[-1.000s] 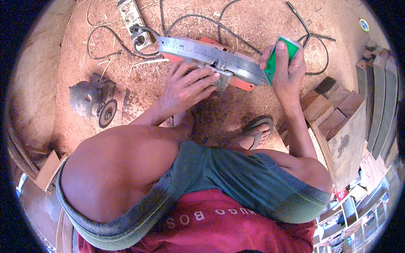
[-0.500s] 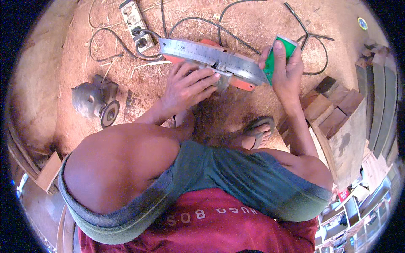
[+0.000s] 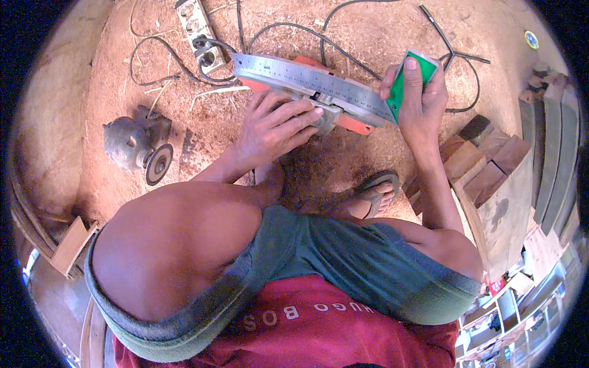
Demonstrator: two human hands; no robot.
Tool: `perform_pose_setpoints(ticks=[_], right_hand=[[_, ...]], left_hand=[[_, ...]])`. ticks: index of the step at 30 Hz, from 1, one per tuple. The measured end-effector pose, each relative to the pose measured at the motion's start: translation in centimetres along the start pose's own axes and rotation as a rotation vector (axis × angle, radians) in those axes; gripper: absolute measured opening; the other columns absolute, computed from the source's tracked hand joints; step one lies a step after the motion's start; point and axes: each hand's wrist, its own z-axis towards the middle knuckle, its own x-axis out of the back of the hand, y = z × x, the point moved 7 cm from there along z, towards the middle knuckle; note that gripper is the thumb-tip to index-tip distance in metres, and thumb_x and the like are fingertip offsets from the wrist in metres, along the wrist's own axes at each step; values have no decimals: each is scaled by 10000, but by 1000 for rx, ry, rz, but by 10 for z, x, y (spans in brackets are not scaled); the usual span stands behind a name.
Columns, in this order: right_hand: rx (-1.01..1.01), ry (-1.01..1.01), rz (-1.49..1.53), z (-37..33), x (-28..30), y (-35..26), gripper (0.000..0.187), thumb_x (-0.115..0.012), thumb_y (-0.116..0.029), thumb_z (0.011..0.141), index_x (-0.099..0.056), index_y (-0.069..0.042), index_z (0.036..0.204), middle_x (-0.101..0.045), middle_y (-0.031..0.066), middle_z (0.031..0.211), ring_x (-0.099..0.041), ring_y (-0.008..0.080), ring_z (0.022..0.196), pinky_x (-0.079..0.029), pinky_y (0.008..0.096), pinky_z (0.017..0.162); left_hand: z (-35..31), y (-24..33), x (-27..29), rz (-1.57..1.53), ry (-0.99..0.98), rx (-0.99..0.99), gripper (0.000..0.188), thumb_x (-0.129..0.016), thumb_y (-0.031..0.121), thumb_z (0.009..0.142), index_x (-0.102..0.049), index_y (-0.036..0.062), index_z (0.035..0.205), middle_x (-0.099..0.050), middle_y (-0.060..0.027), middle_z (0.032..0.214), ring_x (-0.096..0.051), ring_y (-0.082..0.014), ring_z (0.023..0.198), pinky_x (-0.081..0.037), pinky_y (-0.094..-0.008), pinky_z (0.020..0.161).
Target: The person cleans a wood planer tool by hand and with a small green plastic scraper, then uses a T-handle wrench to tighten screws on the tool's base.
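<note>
My right hand (image 3: 424, 103) is closed around the green handle of a steel-bladed try square (image 3: 405, 86), thumb lying on its face. The square's marked steel blade reaches left across the top of an orange and metal power tool (image 3: 354, 124), which looks like a hand planer. Edge-on, the blade seems to rest along the tool, but I cannot tell whether it touches all the way. My left hand (image 3: 273, 126) grips the near side of the tool, fingers bent over its metal part. Much of the tool's body is hidden by the blade and that hand.
A power strip (image 3: 195, 27) with plugged-in black cords lies beyond on the dirt floor. A grey bench grinder (image 3: 132, 142) with a disc stands at left. To the right are stacked wooden blocks (image 3: 485, 162). My sandalled foot (image 3: 379, 190) is below the tool.
</note>
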Motion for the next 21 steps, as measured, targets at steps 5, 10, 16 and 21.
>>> perform_pose_setpoints(ticks=[5, 10, 16, 21], right_hand=[[-17, 6, 41, -2, 0, 3, 188, -477, -238, 1154, -485, -55, 1115, -637, 85, 797, -619, 137, 655, -536, 305, 623], [-23, -3, -25, -3, 3, 3, 201, -471, -244, 1156, -482, -47, 1116, -640, 90, 804, -621, 139, 656, -540, 306, 625], [-11, -12, -24, -3, 2, 3, 200, -464, -237, 1158, -474, -43, 1107, -636, 89, 796, -628, 143, 659, -542, 306, 625], [-21, -8, 13, -4, 1, 5, 200, -465, -238, 1157, -476, -46, 1101, -637, 88, 790, -631, 143, 662, -543, 307, 622]], left_hand=[[1, 1, 1, -8, -2, 10, 434, -898, 245, 751, -791, 187, 1167, -716, 62, 1199, -625, -217, 1001, -497, -406, 880], [3, 1, 1, -4, -10, 18, 424, -897, 238, 753, -791, 191, 1161, -716, 61, 1196, -621, -219, 1007, -493, -409, 890], [4, 2, 2, -14, -20, 18, 420, -892, 238, 756, -790, 188, 1160, -716, 52, 1197, -622, -223, 1015, -494, -409, 893], [3, 1, 2, -17, -14, 19, 417, -891, 236, 756, -789, 185, 1158, -715, 48, 1197, -624, -224, 1018, -496, -411, 897]])
